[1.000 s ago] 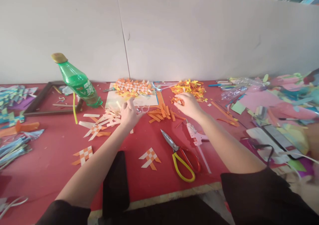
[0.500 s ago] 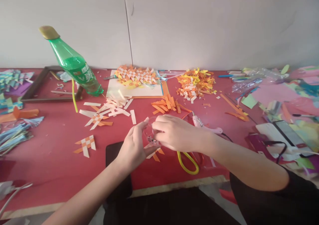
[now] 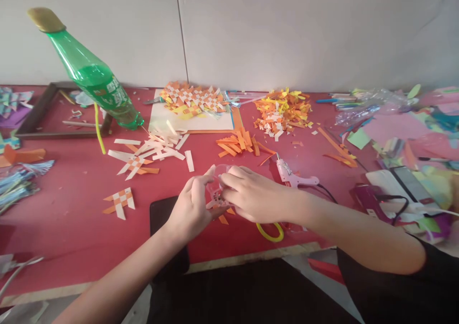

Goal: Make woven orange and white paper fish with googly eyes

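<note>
My left hand (image 3: 191, 209) and my right hand (image 3: 251, 195) meet above the near middle of the red table (image 3: 71, 228). Both pinch a small clear packet (image 3: 215, 195) with tiny dark-dotted pieces inside; I cannot make out what the pieces are. Under the hands lies an orange-and-white woven paper fish (image 3: 224, 217), mostly hidden. The yellow handle of a pair of scissors (image 3: 268, 232) shows below my right wrist. A pink glue gun (image 3: 294, 176) lies just behind my right hand.
A green bottle (image 3: 93, 80) leans at the back left beside a wooden frame (image 3: 53, 134). Woven pieces (image 3: 190, 97), paper scraps (image 3: 283, 111), orange strips (image 3: 238, 145) and white strips (image 3: 154, 149) lie behind. Another woven fish (image 3: 120, 202) and a black flat object (image 3: 161, 214) sit to the left. Coloured paper clutter (image 3: 412, 133) fills the right.
Both hands came back from the piles at the far side to the near middle and closed together on the clear packet. The view tilted slightly down.
</note>
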The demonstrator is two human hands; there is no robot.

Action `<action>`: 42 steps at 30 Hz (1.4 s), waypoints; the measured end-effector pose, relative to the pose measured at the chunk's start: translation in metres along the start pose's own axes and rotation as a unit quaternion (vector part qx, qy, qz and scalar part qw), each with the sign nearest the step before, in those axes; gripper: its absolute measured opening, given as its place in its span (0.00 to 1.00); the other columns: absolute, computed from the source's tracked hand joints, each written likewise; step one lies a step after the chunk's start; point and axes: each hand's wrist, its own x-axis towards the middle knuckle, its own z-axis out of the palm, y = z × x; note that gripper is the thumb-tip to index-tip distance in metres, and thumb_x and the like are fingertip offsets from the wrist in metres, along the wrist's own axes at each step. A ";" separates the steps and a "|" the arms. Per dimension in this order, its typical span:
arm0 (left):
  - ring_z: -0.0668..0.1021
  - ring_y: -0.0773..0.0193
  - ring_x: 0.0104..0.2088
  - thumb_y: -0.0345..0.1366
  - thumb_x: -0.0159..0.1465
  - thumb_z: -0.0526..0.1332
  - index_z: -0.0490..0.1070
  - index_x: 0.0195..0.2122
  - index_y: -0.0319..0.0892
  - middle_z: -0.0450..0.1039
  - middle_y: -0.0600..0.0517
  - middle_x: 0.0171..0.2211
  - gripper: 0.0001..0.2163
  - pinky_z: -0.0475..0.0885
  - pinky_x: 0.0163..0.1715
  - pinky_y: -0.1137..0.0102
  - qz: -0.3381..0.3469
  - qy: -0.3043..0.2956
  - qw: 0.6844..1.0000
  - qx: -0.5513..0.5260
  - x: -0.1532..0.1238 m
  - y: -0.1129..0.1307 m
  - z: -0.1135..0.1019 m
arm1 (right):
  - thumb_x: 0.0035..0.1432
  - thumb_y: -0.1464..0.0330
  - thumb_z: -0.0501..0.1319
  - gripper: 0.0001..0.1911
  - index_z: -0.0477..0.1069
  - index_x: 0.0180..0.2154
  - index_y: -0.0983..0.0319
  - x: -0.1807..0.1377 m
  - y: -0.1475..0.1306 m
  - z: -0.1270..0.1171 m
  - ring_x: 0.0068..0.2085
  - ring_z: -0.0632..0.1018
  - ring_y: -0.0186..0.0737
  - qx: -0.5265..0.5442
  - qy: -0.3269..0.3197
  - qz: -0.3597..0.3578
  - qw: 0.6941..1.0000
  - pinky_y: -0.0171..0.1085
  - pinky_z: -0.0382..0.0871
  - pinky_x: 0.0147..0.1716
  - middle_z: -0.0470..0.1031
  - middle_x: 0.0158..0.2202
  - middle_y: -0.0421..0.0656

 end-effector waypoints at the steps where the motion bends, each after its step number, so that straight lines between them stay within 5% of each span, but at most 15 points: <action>1: 0.75 0.48 0.55 0.45 0.57 0.70 0.59 0.52 0.40 0.69 0.32 0.57 0.28 0.78 0.46 0.58 0.000 0.001 1.000 -0.001 0.000 0.000 0.001 | 0.61 0.75 0.55 0.08 0.73 0.35 0.65 0.000 0.001 0.001 0.42 0.63 0.45 0.007 0.001 0.001 1.000 0.44 0.63 0.46 0.67 0.39 0.48; 16: 0.76 0.46 0.54 0.41 0.60 0.68 0.58 0.52 0.40 0.73 0.34 0.52 0.25 0.78 0.46 0.57 0.030 -0.002 0.999 -0.020 0.007 0.001 0.002 | 0.59 0.76 0.56 0.08 0.74 0.34 0.65 0.007 0.001 0.007 0.43 0.63 0.45 0.027 0.017 -0.004 0.999 0.47 0.65 0.49 0.65 0.45 0.51; 30: 0.76 0.46 0.54 0.39 0.58 0.69 0.57 0.49 0.42 0.71 0.33 0.53 0.25 0.77 0.45 0.56 0.001 -0.001 0.999 -0.049 0.015 0.006 -0.005 | 0.56 0.74 0.57 0.05 0.72 0.30 0.66 0.007 -0.008 0.002 0.40 0.63 0.44 0.094 0.042 0.086 0.991 0.45 0.62 0.44 0.63 0.39 0.49; 42: 0.74 0.46 0.57 0.38 0.60 0.68 0.56 0.50 0.43 0.70 0.32 0.55 0.24 0.77 0.45 0.56 0.032 0.019 0.999 -0.028 0.022 0.010 -0.011 | 0.57 0.74 0.55 0.08 0.72 0.30 0.66 0.003 -0.010 0.000 0.38 0.61 0.44 0.037 0.100 0.086 0.991 0.45 0.60 0.43 0.63 0.37 0.49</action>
